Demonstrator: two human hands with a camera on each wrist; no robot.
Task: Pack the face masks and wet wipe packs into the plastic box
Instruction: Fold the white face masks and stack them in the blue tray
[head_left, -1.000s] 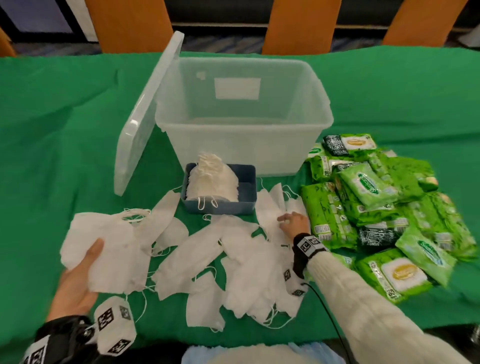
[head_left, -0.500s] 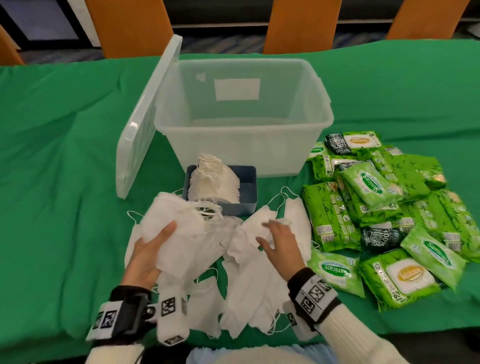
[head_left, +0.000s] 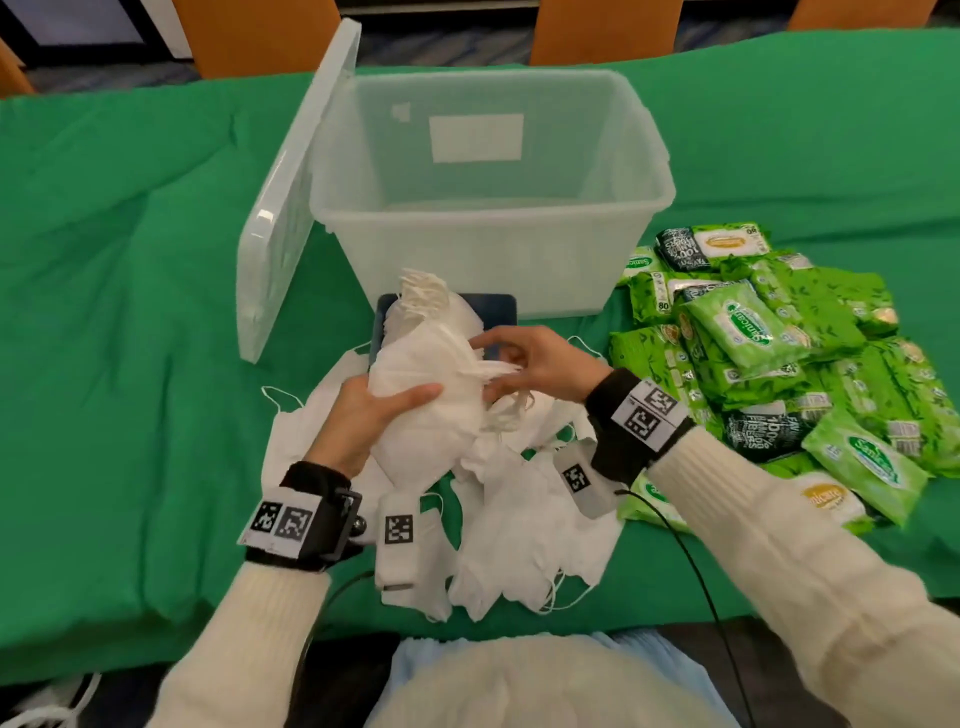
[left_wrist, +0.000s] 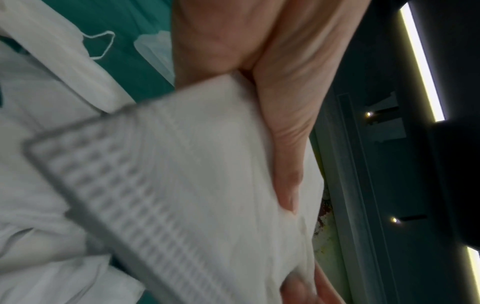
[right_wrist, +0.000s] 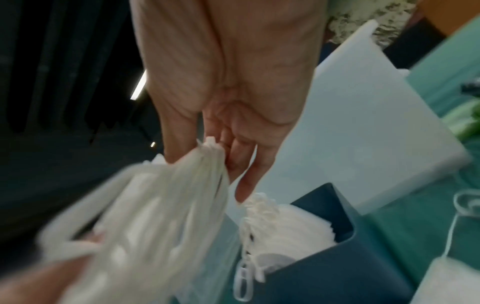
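Observation:
My left hand (head_left: 374, 410) grips a thick bundle of white face masks (head_left: 426, 415) from below and the left, lifted above the table. In the left wrist view the thumb presses on the bundle of masks (left_wrist: 182, 164). My right hand (head_left: 524, 364) pinches the bundle's right edge (right_wrist: 207, 156) and its ear loops. More loose masks (head_left: 524, 525) lie on the green cloth under my hands. A small blue tray (head_left: 498, 312) holds another stack of masks (head_left: 421, 296). The clear plastic box (head_left: 488, 228) stands open behind it. Green wet wipe packs (head_left: 769, 343) are heaped on the right.
The box's clear lid (head_left: 291, 202) leans upright against its left wall. The green tablecloth (head_left: 119, 322) stretches to the left. Orange chair backs (head_left: 254, 31) stand beyond the far edge. A cable (head_left: 696, 577) runs from my right wrist.
Both hands swept the scattered masks together from left and right, then lifted a gathered bundle off the cloth. The right hand moved up from the table to the bundle's edge.

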